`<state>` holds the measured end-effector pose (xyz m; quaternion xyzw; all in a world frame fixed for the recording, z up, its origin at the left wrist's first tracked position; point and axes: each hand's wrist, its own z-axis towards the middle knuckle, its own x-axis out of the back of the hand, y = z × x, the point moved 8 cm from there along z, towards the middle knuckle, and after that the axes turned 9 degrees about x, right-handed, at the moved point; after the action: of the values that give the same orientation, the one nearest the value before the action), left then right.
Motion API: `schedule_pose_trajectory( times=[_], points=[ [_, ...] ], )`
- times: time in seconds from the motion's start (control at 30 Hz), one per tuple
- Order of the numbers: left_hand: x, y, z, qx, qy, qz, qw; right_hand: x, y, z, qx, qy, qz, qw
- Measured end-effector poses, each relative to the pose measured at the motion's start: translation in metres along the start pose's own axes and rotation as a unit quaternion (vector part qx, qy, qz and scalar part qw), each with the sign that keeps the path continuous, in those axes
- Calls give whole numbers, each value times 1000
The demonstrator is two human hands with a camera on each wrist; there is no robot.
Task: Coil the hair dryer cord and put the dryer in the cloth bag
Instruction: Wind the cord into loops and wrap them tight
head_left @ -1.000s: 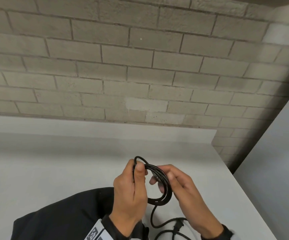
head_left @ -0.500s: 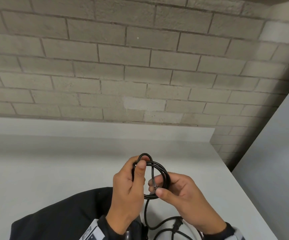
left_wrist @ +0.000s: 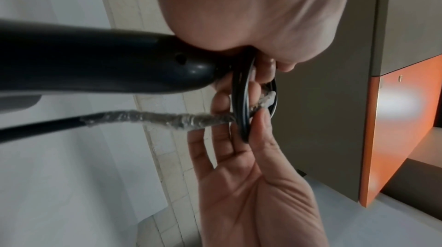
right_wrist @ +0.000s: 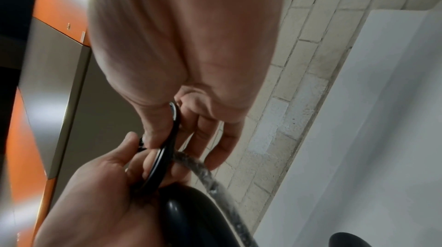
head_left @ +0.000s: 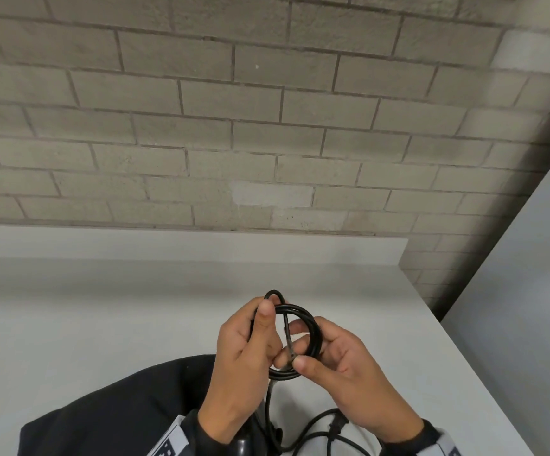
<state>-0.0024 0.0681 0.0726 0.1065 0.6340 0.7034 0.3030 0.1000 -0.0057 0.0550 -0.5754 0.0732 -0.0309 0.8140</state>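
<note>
My left hand (head_left: 260,324) grips a small coil of black cord (head_left: 311,327) above the white table, thumb on its top. My right hand (head_left: 291,360) pinches a strand that crosses the loop at its lower edge; its other fingers are curled behind the coil. In the left wrist view a tape-wrapped stretch of cord (left_wrist: 167,118) runs into the coil (left_wrist: 241,103) beside the dryer's dark handle (left_wrist: 95,62). The handle end (head_left: 244,449) shows below my left wrist; the dryer's body is hidden. The black cloth bag (head_left: 119,409) lies at the lower left.
Loose cord and the plug (head_left: 336,422) lie on the table (head_left: 69,324) under my right wrist. A brick wall (head_left: 267,126) stands behind the table, a grey panel (head_left: 530,291) at the right. An orange and grey cabinet (left_wrist: 394,99) shows in the wrist views.
My right hand has moved from the coil's right side in towards my left hand and now pinches a strand laid across the loop. The coil looks smaller and tighter.
</note>
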Motion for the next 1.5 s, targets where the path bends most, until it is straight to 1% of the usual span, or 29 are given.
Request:
schedule_pose_trajectory(
  times=[0.07,0.1,0.13,0.17,0.2,0.23,0.27,0.3,0.33,0.43,0.47,0.5,0.6,0.67,0.77,0.83,0.9,1.0,1.1,1.2,1.23,1.3,1.4,1.5],
  points=[
    [4,2,0,-10,21,12,1000,3,1,-2,26,49,-51,997],
    [5,3,0,-15,33,29,999,5,-2,-5,54,88,-98,990],
    [7,4,1,-18,43,47,998,6,-7,-8,99,133,-163,973],
    [8,5,1,-20,52,61,997,6,-16,-13,152,173,-239,943],
    [8,4,1,-22,58,70,996,5,-24,-19,202,203,-315,905],
    [8,5,0,-24,61,73,995,0,-30,-24,242,217,-385,864],
    [7,5,0,-27,62,75,995,-8,-32,-25,268,204,-440,832],
    [6,6,-1,-33,63,80,994,-16,-30,-25,274,181,-481,813],
    [5,6,-3,-41,63,89,993,-22,-28,-23,267,158,-511,802],
    [3,7,-6,-71,73,120,988,-33,-27,-18,212,111,-569,787],
    [2,7,-6,-78,76,126,986,-35,-27,-16,192,99,-575,789],
    [1,7,-7,-86,81,132,984,-34,-28,-15,172,91,-562,804],
    [2,9,-7,-104,94,154,978,-29,-31,-15,113,95,-434,889],
    [3,10,-6,-110,98,167,975,-27,-36,-15,77,95,-358,926],
    [4,9,-6,-115,98,181,972,-22,-40,-13,26,84,-242,966],
    [4,8,-8,-117,97,184,971,-16,-44,-11,11,79,-169,982],
    [3,8,-8,-120,92,199,968,-10,-45,-10,-3,75,-109,991],
    [2,11,-9,-136,88,213,964,-7,-49,-11,-3,66,-23,998],
    [3,13,-7,-137,99,203,964,-6,-50,-11,-3,67,82,994],
    [5,11,-7,-125,96,189,969,-3,-46,-11,0,84,146,986],
    [4,10,-7,-122,91,190,970,-3,-45,-11,1,91,151,984],
    [1,9,-7,-117,74,202,970,-2,-44,-10,1,99,128,987],
    [-5,12,-8,-136,56,215,965,-5,-46,-12,2,90,42,995],
    [-6,10,-8,-140,61,202,967,-11,-50,-13,15,80,-9,997]
  ],
)
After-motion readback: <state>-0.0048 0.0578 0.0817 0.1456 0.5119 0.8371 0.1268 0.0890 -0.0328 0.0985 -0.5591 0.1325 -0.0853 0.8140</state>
